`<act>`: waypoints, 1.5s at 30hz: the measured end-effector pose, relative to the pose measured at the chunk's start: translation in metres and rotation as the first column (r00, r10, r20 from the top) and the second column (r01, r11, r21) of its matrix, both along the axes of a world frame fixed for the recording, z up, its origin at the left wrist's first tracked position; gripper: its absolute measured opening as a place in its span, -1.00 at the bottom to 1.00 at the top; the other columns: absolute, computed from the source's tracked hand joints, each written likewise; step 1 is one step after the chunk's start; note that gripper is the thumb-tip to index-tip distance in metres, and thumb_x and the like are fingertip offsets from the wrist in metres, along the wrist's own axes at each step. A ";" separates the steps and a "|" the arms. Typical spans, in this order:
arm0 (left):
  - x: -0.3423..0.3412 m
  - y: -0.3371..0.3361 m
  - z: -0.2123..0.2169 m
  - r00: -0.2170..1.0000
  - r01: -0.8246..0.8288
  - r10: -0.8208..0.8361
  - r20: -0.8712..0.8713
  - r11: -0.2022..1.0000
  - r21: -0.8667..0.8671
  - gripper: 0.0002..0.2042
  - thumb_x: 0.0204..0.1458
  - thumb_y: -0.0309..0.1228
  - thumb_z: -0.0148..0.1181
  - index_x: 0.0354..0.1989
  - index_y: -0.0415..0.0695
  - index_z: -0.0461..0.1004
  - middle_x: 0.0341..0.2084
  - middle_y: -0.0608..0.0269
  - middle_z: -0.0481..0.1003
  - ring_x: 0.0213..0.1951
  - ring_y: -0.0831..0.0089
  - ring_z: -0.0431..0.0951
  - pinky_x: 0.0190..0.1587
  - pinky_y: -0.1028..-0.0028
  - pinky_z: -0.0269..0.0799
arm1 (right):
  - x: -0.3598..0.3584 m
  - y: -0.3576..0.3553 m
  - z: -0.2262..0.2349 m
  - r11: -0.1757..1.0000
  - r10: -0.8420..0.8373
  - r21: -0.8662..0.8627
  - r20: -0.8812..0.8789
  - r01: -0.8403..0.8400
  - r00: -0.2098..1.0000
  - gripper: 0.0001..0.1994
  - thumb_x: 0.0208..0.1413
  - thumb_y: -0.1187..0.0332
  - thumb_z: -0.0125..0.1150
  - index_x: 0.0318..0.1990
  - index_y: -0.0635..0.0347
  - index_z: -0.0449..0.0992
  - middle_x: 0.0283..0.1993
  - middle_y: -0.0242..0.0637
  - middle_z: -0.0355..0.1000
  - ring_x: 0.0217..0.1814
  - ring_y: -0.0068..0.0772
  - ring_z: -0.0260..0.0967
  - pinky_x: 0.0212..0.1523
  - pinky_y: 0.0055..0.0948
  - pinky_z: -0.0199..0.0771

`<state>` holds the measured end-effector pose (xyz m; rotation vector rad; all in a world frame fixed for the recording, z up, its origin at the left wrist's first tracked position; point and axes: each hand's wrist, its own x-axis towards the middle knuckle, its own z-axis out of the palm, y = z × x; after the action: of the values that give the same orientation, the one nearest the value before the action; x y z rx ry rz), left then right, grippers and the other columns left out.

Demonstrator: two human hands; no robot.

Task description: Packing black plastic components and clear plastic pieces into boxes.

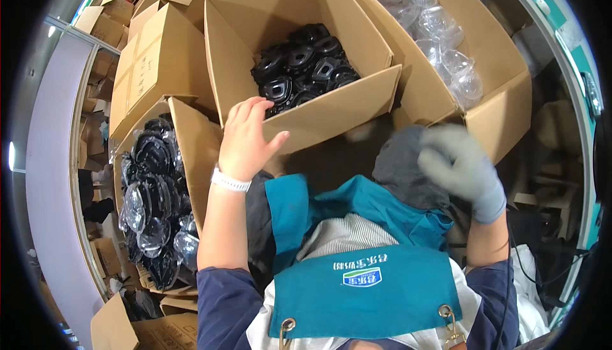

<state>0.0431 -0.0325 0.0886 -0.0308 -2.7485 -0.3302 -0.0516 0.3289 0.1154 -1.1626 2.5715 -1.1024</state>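
My bare left hand [247,134], with a white band at the wrist, is at the near left corner of an open cardboard box [339,115]. Its fingers reach over the box's near edge and the thumb is spread; no object shows in it. Inside that box lies a pile of black moulded plastic parts [299,58] with rounded shapes. My right hand [454,162], in a grey glove, hovers over or rests on my dark-clad right knee [403,165]. Motion blurs its fingers, so their grip is unclear.
At the right stands a carton [500,104] of clear plastic domes [440,31]. On the left, another carton [196,152] holds black and clear parts [153,203]. A closed carton [153,63] sits behind it. A teal apron [363,286] covers my lap.
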 end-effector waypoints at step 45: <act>-0.150 -0.028 -0.370 0.196 -0.628 0.226 0.954 0.776 -0.055 0.16 -0.19 0.39 0.23 0.39 -0.30 -0.01 0.36 -0.29 0.05 0.33 -0.13 0.19 0.35 0.15 0.14 | -0.410 0.095 -0.207 0.186 -0.850 0.849 -0.113 0.494 0.515 -0.25 -0.01 -0.06 0.23 0.34 0.08 0.30 0.37 -0.08 0.26 0.42 -0.08 0.20 0.36 -0.10 0.20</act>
<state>-0.1070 -0.0607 -0.2810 1.5580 -3.4780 -0.9081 -0.4620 0.4240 -0.0915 0.5371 2.6484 0.0298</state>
